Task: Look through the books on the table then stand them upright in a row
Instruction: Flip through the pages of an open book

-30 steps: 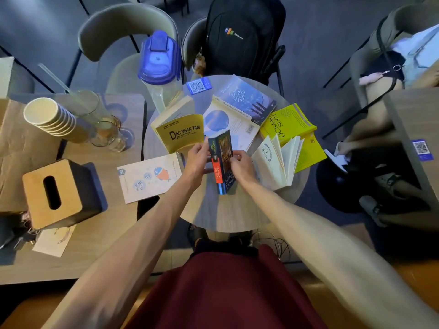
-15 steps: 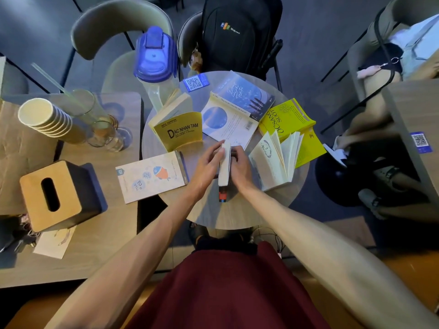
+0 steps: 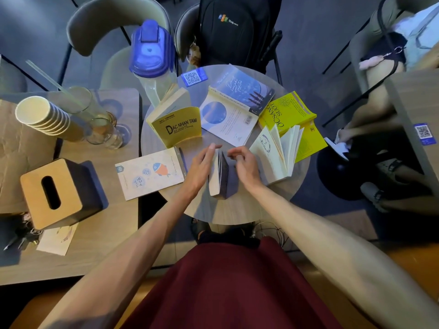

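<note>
The small dark-covered book [image 3: 219, 179] stands on its edge near the middle of the round table [image 3: 237, 210], its pale page block turned up towards the camera. It sits between the person's two hands. The left hand [image 3: 202, 165] lies against the book's left side with straight fingers pressed flat along it, steadying rather than clasping. The right hand [image 3: 244, 167] is just beside the dark cover on the right. Its fingers are loosely curled over the far end of the book and close on nothing.

Just right of that hand is a cream book [image 3: 278, 153] with its pages fanned open. Behind that one a bright yellow book [image 3: 292, 112] lies flat at the table's right rim. Beyond the hands, a blue and white book [image 3: 235, 110] lies spread open, covers up. To its left a yellow book titled "Dac Nhan Tam" [image 3: 177, 129] is propped up with its cover facing the camera. Left of the left hand, a white book with a fish drawing [image 3: 149, 176] lies flat, bridging the gap to a rectangular wooden table [image 3: 95, 257].

That table holds a wooden tissue box [image 3: 57, 193], a stack of paper cups [image 3: 40, 115] and some drinking glasses [image 3: 102, 131]. A jug with a blue lid [image 3: 150, 51] stands at the far left edge of the round table.
</note>
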